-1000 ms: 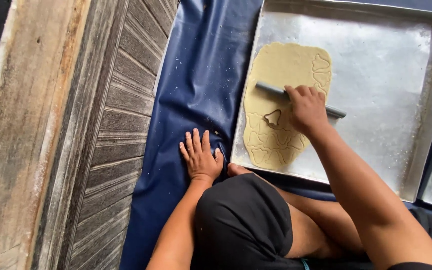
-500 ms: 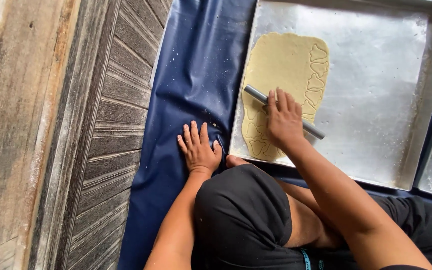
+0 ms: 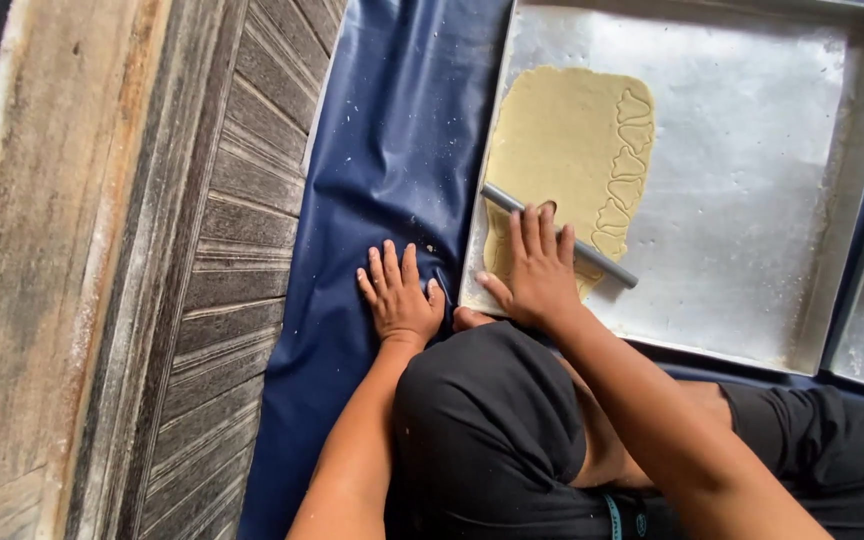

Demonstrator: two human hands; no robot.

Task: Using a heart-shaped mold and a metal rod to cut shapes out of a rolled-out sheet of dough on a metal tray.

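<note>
A blue sheet (image 3: 392, 150) carries a metal tray (image 3: 752, 200) with flat dough (image 3: 562, 140). The right hand (image 3: 537, 275) presses open-fingered on a metal rod (image 3: 592, 255) lying across the dough's near end. The left hand (image 3: 400, 298) lies spread on the sheet.

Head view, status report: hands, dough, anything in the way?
Right hand flat on metal rod over dough sheet. Left hand flat on blue sheet. Nothing in the way.

head cam | steep downward view | close over metal tray (image 3: 852, 190) and knees
</note>
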